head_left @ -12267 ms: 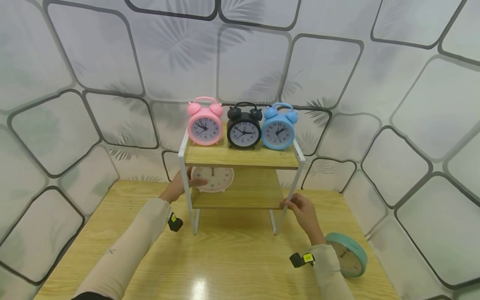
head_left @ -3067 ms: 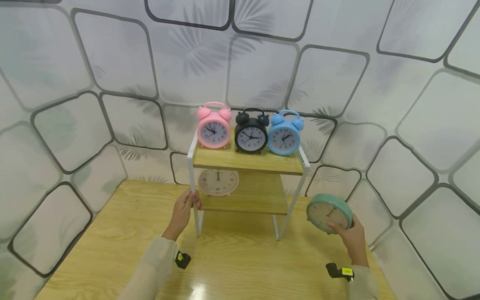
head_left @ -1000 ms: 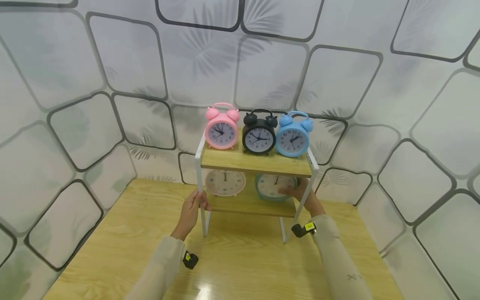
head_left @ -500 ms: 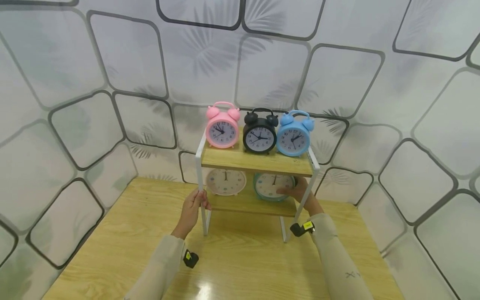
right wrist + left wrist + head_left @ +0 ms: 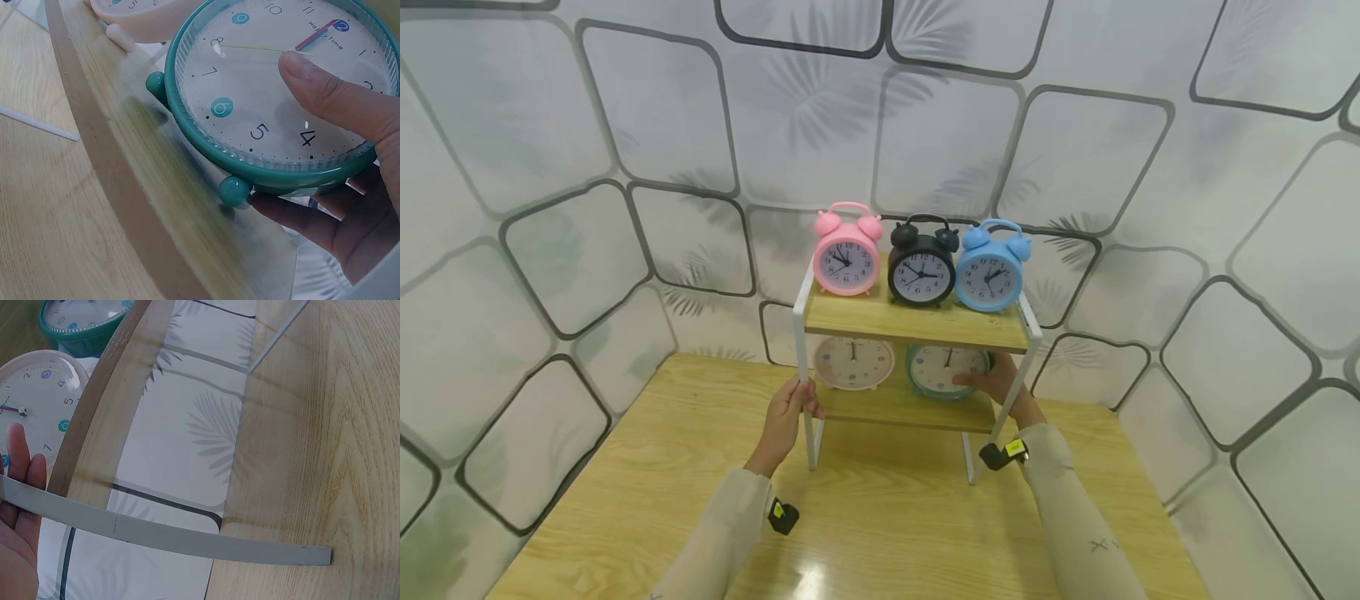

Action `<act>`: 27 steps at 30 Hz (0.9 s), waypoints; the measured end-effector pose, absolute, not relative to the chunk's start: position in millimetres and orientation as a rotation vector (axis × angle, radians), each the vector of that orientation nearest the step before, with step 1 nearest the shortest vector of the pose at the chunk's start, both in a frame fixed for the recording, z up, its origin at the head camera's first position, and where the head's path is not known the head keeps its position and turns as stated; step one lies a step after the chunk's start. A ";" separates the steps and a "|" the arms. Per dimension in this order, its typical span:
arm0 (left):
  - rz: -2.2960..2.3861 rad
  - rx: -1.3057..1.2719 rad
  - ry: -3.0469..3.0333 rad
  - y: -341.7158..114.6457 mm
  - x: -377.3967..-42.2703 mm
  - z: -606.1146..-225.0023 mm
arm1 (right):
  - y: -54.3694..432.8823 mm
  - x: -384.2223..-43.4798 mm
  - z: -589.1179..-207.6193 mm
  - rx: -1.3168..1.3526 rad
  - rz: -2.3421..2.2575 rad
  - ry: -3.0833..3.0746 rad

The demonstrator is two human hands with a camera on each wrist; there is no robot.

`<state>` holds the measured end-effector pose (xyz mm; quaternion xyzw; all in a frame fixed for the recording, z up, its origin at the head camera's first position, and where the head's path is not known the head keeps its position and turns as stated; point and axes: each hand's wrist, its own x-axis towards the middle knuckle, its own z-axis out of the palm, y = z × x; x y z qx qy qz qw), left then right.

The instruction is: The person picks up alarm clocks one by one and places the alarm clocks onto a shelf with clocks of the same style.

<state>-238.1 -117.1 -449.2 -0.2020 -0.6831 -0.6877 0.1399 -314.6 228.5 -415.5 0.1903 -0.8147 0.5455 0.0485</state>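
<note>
My right hand (image 5: 1003, 383) holds a green-rimmed round alarm clock (image 5: 943, 372) at the right of the rack's lower shelf (image 5: 887, 408). In the right wrist view its thumb lies across the dial and fingers reach behind; whether both green feet (image 5: 234, 192) bear on the board I cannot tell. My left hand (image 5: 781, 423) grips the white left leg (image 5: 801, 354) of the rack, fingers curled round it. Left of the green clock, a pale pink round clock (image 5: 853, 364) stands on the same shelf. The upper board hides both clocks' tops in the head view.
On the top shelf (image 5: 917, 325) stand a pink twin-bell alarm clock (image 5: 847, 260), a black one (image 5: 922, 271) and a blue one (image 5: 990, 271), side by side. The rack stands on a wooden table (image 5: 880, 533), with patterned walls (image 5: 955, 142) behind and at both sides.
The green clock went from the table at right onto the lower shelf in my right hand, then shifted slightly left. My left hand moved from the pale pink clock to the rack's left leg.
</note>
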 end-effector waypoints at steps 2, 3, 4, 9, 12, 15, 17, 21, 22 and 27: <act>-1.982 -0.588 -1.973 -117.1 -237.9 -448.8 | 227.6 -314.6 -413.8 0.586 1.668 -2.476; -1.981 -0.587 -1.972 -117.0 -237.8 -448.5 | 227.2 -314.7 -412.9 0.594 1.657 -2.473; -1.980 -0.583 -1.975 -117.0 -237.6 -448.4 | 226.7 -314.6 -411.8 0.599 1.648 -2.473; -1.979 -0.568 -1.989 -117.1 -237.2 -448.0 | 225.1 -313.9 -408.1 0.581 1.620 -2.486; -1.987 -0.567 -1.986 -117.0 -237.6 -448.1 | 225.5 -314.9 -409.5 0.562 1.613 -2.500; -1.994 -0.569 -1.982 -116.7 -238.1 -448.5 | 226.6 -315.7 -411.0 0.544 1.609 -2.514; -1.995 -0.568 -1.981 -116.7 -237.9 -448.6 | 227.4 -316.0 -411.2 0.541 1.609 -2.519; -1.992 -0.561 -1.985 -116.7 -237.2 -448.6 | 227.8 -316.0 -411.1 0.562 1.631 -2.517; -1.991 -0.560 -1.984 -116.7 -237.1 -448.6 | 227.9 -316.1 -411.5 0.568 1.636 -2.515; -1.995 -0.568 -1.979 -116.5 -237.0 -448.9 | 228.2 -316.7 -414.1 0.556 1.661 -2.516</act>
